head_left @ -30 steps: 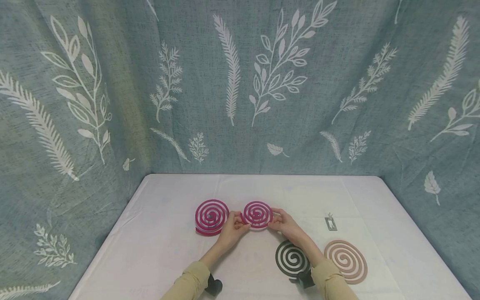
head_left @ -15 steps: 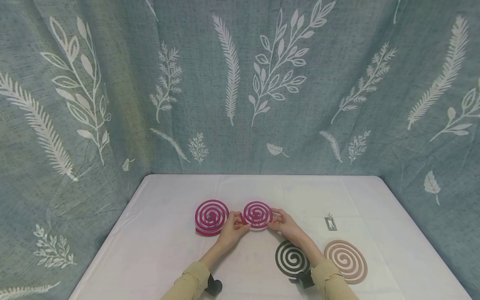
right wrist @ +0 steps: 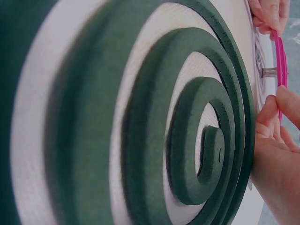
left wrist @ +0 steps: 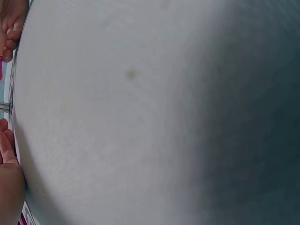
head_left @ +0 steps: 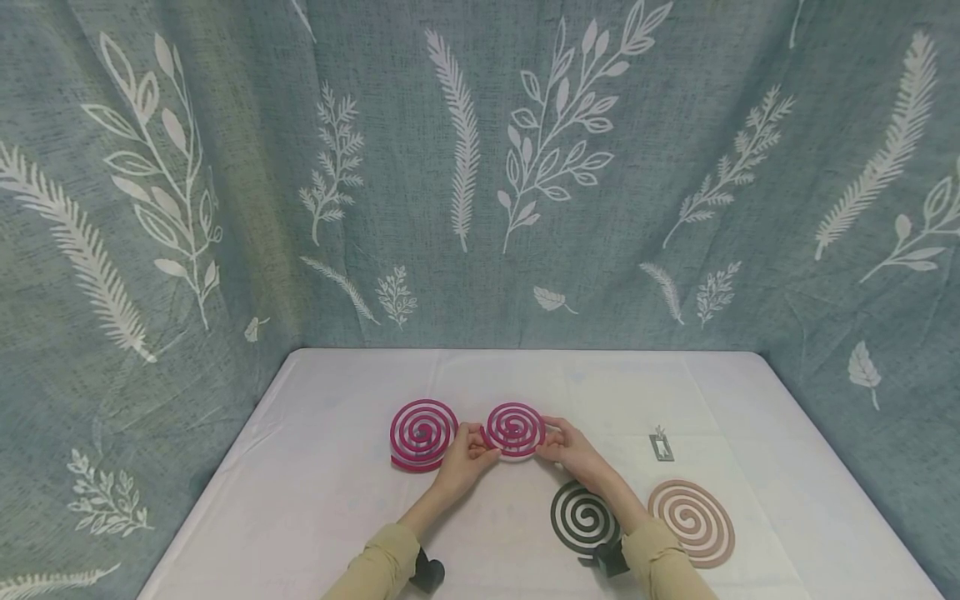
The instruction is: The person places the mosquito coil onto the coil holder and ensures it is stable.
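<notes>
Both hands hold a magenta mosquito coil (head_left: 513, 427) level by its edges, near the middle of the table. My left hand (head_left: 459, 467) pinches its left edge, and my right hand (head_left: 576, 454) pinches the right. Seen edge-on in the right wrist view, the coil (right wrist: 281, 61) is raised above the table, with a short metal post (right wrist: 269, 72) beneath its middle. Just left of my left hand, a second magenta coil (head_left: 423, 432) lies partly behind that hand. In the left wrist view, fingers (left wrist: 6, 147) show only at the left edge.
A dark green coil (head_left: 588, 518) lies below my right forearm, partly covered by a black wrist camera (head_left: 611, 559). Beside it is a tan coil (head_left: 687, 520). Farther back on the right sits a small metal stand (head_left: 656, 448). A patterned curtain (head_left: 480, 300) surrounds the white table (head_left: 330, 483).
</notes>
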A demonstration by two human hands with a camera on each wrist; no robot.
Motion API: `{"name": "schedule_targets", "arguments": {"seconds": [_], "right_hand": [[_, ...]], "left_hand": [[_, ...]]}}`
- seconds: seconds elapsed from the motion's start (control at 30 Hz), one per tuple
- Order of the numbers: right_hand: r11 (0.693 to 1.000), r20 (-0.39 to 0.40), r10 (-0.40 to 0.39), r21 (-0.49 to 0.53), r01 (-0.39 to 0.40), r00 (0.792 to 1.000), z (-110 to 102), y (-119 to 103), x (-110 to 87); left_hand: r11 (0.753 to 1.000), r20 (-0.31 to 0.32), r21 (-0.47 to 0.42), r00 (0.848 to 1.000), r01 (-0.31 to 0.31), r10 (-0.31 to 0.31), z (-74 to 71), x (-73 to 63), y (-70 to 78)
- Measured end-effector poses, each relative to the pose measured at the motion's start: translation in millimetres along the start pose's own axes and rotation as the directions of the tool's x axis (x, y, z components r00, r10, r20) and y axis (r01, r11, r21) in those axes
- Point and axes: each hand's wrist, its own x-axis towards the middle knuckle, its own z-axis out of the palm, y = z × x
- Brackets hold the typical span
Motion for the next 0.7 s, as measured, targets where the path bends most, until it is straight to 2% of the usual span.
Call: {"name": "schedule_targets", "arguments": {"seconds": [0.33,0.4,0.5,0.57,0.63,0.7], "right_hand": [[1.000,0.006,-0.001,-0.003,0.001,1.000,-1.1,0.1,0.9],[1.000,0.001,0.002,-0.005,-0.002,1.000,-1.0,0.2,0.9],[1.000,-0.003,0.004,-0.006,-0.004,1.000,-0.8,0.3,1.0],[1.000,-0.004,0.005,-0.008,-0.005,1.000,-0.8,0.4,1.1],[1.000,-0.002,0.003,-0.006,-0.003,1.000,-1.0,0.4,1.2],[1.000,0.001,0.000,-0.002,0.000,1.000,-1.2,0.2,1.1]], "left_hand": [[1.000,-0.003,-0.012,1.000,-0.011,0.011,-0.2,-0.1,1.7],[1.000,0.001,-0.014,1.000,-0.013,0.013,-2.5,-2.9,12.0],[1.000,0.006,-0.016,1.000,-0.018,0.018,-3.1,-3.7,15.0],[1.000,0.007,-0.010,1.000,-0.011,0.011,-2.9,-3.3,14.6],[1.000,0.005,0.002,1.000,-0.011,0.011,-0.4,0.2,3.4],[1.000,0.002,0.008,1.000,-0.005,0.005,0.2,1.3,0.0]]}}
